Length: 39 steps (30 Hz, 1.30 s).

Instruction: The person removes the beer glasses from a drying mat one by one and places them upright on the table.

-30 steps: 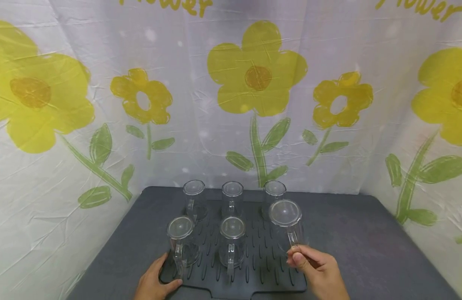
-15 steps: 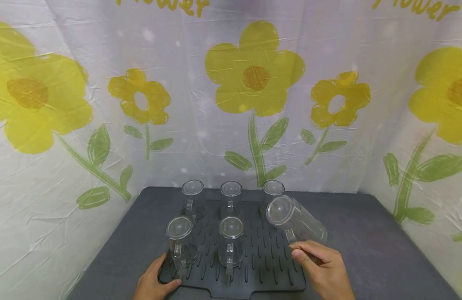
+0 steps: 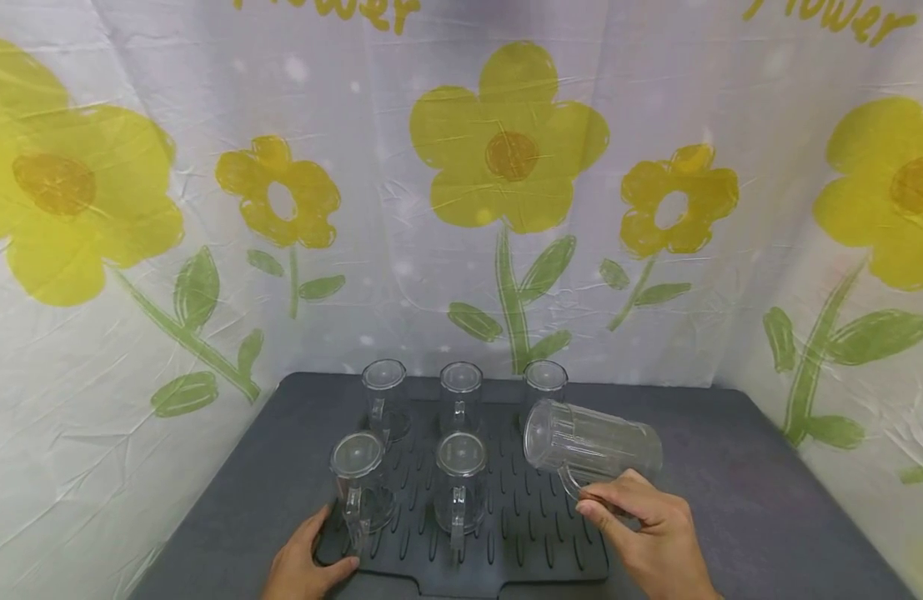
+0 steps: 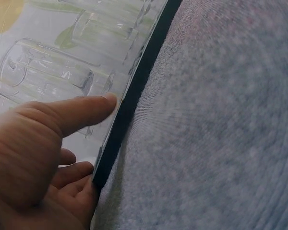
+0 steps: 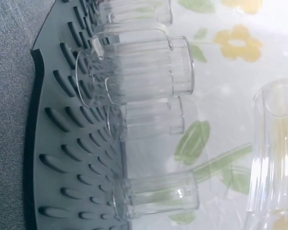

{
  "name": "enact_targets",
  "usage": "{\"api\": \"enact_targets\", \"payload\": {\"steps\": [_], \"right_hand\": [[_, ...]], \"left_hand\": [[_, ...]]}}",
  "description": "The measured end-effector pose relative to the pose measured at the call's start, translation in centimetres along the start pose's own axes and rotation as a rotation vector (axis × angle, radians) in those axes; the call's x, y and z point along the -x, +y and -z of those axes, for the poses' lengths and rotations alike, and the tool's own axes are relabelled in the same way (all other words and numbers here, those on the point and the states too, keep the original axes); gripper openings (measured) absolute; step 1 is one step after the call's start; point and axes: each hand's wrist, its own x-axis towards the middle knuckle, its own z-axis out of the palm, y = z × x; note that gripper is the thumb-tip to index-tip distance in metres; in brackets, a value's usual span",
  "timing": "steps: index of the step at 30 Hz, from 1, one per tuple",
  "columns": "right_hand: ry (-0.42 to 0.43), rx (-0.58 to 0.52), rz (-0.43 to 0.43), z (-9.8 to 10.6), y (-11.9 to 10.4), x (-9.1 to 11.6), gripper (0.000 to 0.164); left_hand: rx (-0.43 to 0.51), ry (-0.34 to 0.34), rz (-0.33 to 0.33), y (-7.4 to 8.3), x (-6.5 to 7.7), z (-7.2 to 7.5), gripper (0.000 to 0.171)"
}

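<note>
My right hand (image 3: pixel 649 533) pinches the handle of a clear glass mug (image 3: pixel 592 442) between thumb and fingers. The mug is tipped almost onto its side above the right part of a dark drying mat (image 3: pixel 532 542); its side fills the right edge of the right wrist view. Upside down on the mat stand a front-left mug (image 3: pixel 362 492), a front-middle mug (image 3: pixel 461 496) and several more in the back row. My left hand (image 3: pixel 307 558) rests at the mat's front-left corner, thumb (image 4: pixel 89 112) along the front edge and fingers by the left side.
Back-row mugs stand at left (image 3: pixel 386 404), middle (image 3: pixel 461 400) and right (image 3: pixel 545 396), the last close behind the held mug. A dark grey table (image 3: pixel 739 500) lies under the mat. A white flower-printed curtain (image 3: pixel 378 275) encloses the back and sides.
The right hand has tilted its mug from upside down to nearly horizontal, swinging the lower end out to the right. The left hand and the standing mugs have stayed put.
</note>
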Motion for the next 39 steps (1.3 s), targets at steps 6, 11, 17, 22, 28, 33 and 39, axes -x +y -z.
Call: {"api": "enact_targets", "payload": {"steps": [6,11,17,22,28,33,39], "right_hand": [[-0.055,0.065,0.020,0.3,-0.3,-0.3,0.032],[-0.053,0.095,0.069,0.2,-0.3,-0.3,0.029],[-0.038,0.122,0.096,0.0,-0.1,-0.2,0.027],[-0.028,0.124,0.124,-0.2,-0.2,-0.2,0.031],[-0.026,0.107,0.143,-0.2,-0.3,-0.1,0.024],[-0.024,0.125,0.146,-0.3,-0.3,0.0,0.012],[-0.039,0.149,0.133,-0.3,-0.8,-0.1,0.023]], "left_hand": [[0.188,0.011,0.024,0.0,0.4,0.4,0.115],[0.316,0.062,0.016,1.0,1.5,1.8,0.119],[0.399,0.146,0.003,3.5,3.3,4.1,0.119],[0.436,0.271,-0.086,5.3,4.4,5.4,0.111],[0.487,0.310,-0.271,7.4,4.8,5.8,0.100],[0.510,0.299,-0.434,9.1,4.4,5.4,0.094],[0.556,0.254,-0.614,11.8,3.6,4.0,0.089]]}}
